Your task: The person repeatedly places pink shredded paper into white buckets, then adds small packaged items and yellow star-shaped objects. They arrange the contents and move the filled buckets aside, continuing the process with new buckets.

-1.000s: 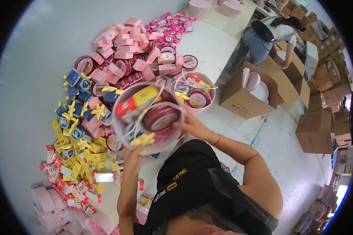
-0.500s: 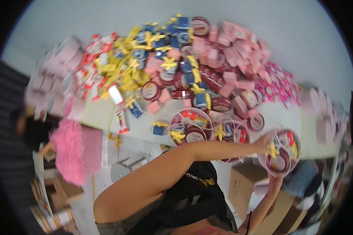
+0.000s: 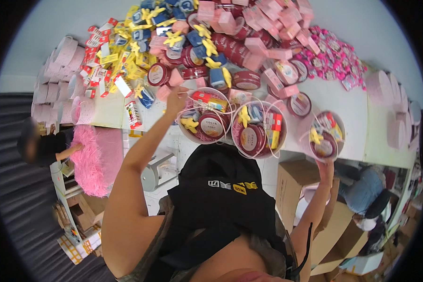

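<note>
My left hand (image 3: 176,99) is at the upper left rim of the left pink round gift box (image 3: 179,123), fingers drawn together; what is between them is too small to tell. My right hand (image 3: 325,169) grips the right pink round gift box (image 3: 303,136) from its near side, at the table's front edge. Another pink round gift box (image 3: 282,117) stands between them, close against the left one. All three have pale cord handles and hold a dark red round tub (image 3: 213,126), a yellow star-shaped piece (image 3: 189,124) and small red and yellow packs.
Behind lie piled red-and-white packs (image 3: 98,47), yellow packs (image 3: 127,56), blue packs with yellow stars, dark red tubs, pink boxes (image 3: 268,14) and bright pink packets (image 3: 333,56). Pink round boxes (image 3: 66,51) stack at both sides. A person (image 3: 42,145) handles pink shred (image 3: 87,164) at left. Cartons (image 3: 296,178) stand below right.
My left hand has left the right gift box and moved left to the left one. My right hand still holds the right box. The view has shifted, with the piles now higher up.
</note>
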Demonstrator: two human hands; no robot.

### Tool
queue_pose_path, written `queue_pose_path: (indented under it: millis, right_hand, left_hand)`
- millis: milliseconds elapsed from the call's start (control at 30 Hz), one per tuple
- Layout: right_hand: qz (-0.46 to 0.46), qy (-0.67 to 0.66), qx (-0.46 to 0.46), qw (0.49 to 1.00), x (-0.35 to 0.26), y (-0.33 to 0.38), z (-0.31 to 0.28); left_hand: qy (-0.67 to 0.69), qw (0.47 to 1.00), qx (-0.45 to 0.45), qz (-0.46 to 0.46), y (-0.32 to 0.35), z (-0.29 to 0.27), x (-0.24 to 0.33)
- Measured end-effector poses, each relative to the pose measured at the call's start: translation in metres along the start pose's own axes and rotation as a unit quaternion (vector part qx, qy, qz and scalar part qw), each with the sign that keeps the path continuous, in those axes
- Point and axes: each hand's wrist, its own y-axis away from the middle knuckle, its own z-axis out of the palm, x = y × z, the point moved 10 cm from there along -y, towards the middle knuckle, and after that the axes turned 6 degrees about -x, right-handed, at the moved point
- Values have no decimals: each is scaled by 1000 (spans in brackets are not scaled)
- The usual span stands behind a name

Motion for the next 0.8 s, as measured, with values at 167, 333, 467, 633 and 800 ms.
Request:
queue_pose_path:
  millis: [167,333,467,633,800]
  right_hand:
    - [-54,-54,80,994,-7,-2,-10]
    - [-114,-36,291,949,22,47,-25]
    - [-37,-64,238,968,109,75,1]
    - [15,-73,221,972,172,88,104]
    - [-105,148,225,957,124,83,149]
  left_hand:
    - [-226,944,-142,-193,-72,42,-55]
    - [-316,908,-142,-238,-97,53,-76]
    - [-316,921,-125,-190,-99,52,-55]
    - [-309,947,-5,-82,-79,-2,6]
    - [-87,995,15,38,-42,-31,83]
